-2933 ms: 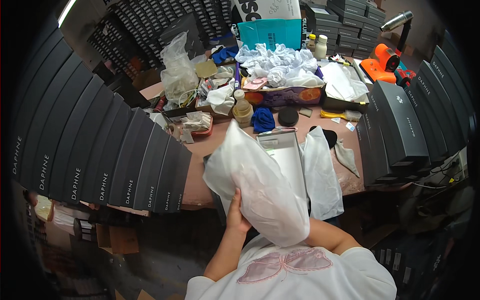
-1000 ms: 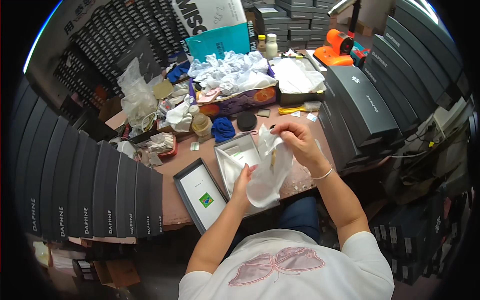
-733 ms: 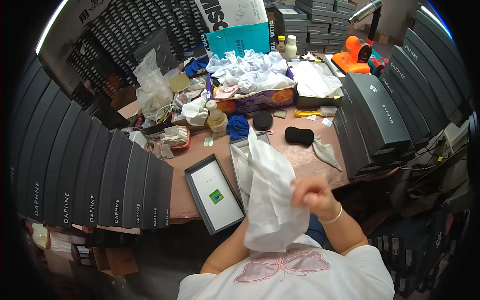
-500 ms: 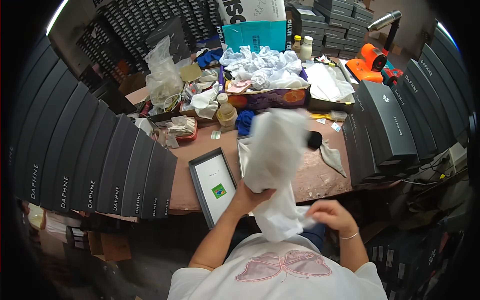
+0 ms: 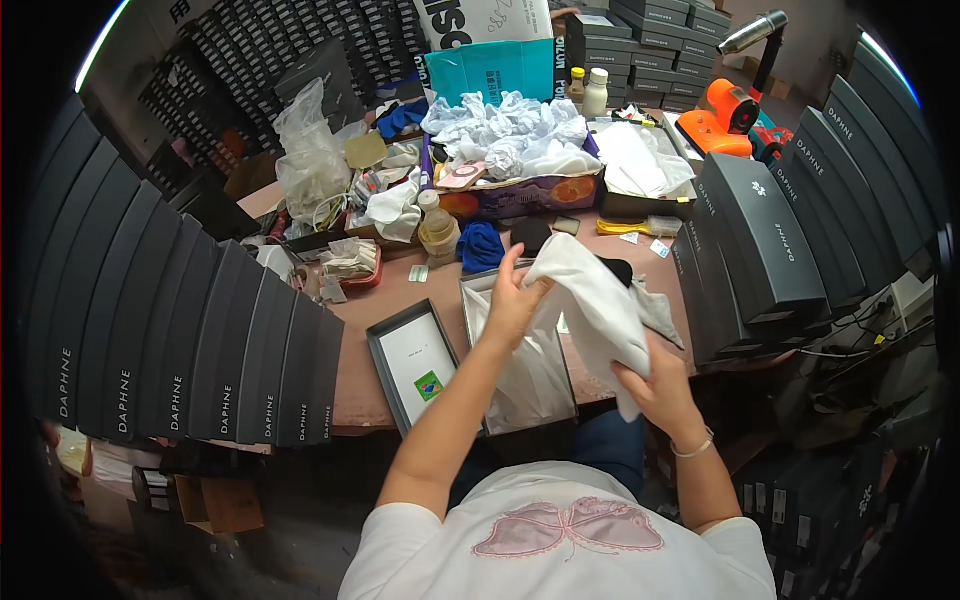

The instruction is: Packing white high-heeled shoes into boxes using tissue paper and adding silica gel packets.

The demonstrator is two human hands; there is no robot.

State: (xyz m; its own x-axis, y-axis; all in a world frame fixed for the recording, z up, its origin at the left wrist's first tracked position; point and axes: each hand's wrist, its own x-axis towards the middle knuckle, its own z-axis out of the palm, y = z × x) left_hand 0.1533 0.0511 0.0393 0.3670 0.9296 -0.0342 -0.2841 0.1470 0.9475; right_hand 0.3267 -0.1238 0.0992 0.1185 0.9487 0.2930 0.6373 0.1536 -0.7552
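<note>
Clearly soft: white cloth pouch (image 5: pixel 600 305) sags limp and light between both hands above the bench (image 5: pixel 385 300).
Grip: left hand (image 5: pixel 513 300) pinches its upper edge — right hand (image 5: pixel 655 390) clamps the lower end.
Below: open box (image 5: pixel 520 345) lined with tissue.
Hidden: pouch contents, fingertips behind cloth — cannot tell.

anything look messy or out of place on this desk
The back of the desk is cluttered: crumpled white paper heaps over a purple box. Both hands, left hand and right hand, hold a white bag above an open box.
</note>
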